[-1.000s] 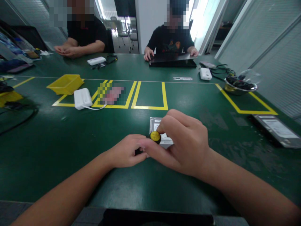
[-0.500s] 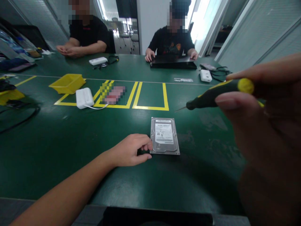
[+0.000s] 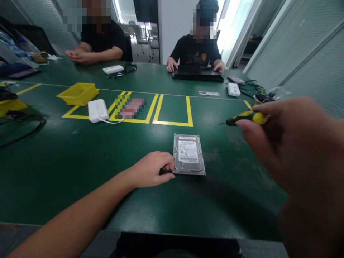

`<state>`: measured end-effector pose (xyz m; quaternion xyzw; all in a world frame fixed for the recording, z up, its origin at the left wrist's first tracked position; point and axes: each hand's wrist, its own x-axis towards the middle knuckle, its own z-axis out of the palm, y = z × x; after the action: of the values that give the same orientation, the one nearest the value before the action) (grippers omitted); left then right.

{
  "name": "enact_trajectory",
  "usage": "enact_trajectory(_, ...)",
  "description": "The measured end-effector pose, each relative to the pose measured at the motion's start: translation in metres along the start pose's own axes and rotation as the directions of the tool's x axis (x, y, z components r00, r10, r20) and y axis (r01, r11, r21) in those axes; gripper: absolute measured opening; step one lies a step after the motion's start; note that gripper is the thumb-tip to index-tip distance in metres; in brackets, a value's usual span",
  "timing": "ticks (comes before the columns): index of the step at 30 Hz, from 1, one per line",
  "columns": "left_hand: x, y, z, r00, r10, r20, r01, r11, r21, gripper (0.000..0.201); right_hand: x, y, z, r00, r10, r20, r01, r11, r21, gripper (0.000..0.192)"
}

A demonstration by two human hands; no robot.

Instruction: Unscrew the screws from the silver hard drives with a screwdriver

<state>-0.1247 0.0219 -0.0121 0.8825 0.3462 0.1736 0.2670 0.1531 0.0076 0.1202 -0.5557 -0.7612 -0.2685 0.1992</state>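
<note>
Steadying hard drive (image 3: 189, 154) w/ left hand (image 3: 150, 170) fingers curled; right hand (image 3: 292, 147) fingers pinching screwdriver (image 3: 245, 118).

Across the green table (image 3: 67, 157) from you, a yellow tray (image 3: 77, 94) sits just beside a white box (image 3: 98, 110) on the yellow floor-tape squares (image 3: 172, 111). Farther off, two people sit, one with hands on a black laptop (image 3: 197, 75).

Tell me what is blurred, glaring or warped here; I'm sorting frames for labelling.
Head view: the right hand, close to the lens, is large and soft, the screwdriver slightly blurred; the drive and left hand are sharp; daylight blows out the far doorway; wide-angle bending curves the table edges.
</note>
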Motion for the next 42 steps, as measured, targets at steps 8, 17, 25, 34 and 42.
enact_trajectory(8,0.000,0.002,-0.001,1.000,0.012,-0.011,-0.012,1.000,0.001,0.012,-0.024,0.004,0.067,0.955,-0.189,0.228,0.223,0.966,-0.134,0.023)
enact_trajectory(17,0.003,0.003,0.000,1.000,0.011,-0.003,-0.011,1.000,0.012,0.011,-0.038,0.008,0.111,0.914,-0.232,0.334,0.264,0.963,-0.053,0.021)
enact_trajectory(25,0.006,0.004,0.000,1.000,0.003,0.003,-0.003,1.000,0.010,0.011,-0.039,0.006,0.123,0.891,-0.199,0.407,0.232,0.972,-0.031,0.022)
enact_trajectory(34,0.007,0.002,0.000,1.000,0.003,-0.002,-0.003,1.000,-0.009,0.011,-0.038,0.009,0.119,0.879,-0.147,0.453,0.185,0.982,-0.041,0.021)
enact_trajectory(42,0.005,0.004,0.000,1.000,-0.007,0.016,0.007,1.000,-0.010,0.012,-0.036,0.034,0.097,0.845,0.002,0.535,0.053,0.995,-0.087,0.030)
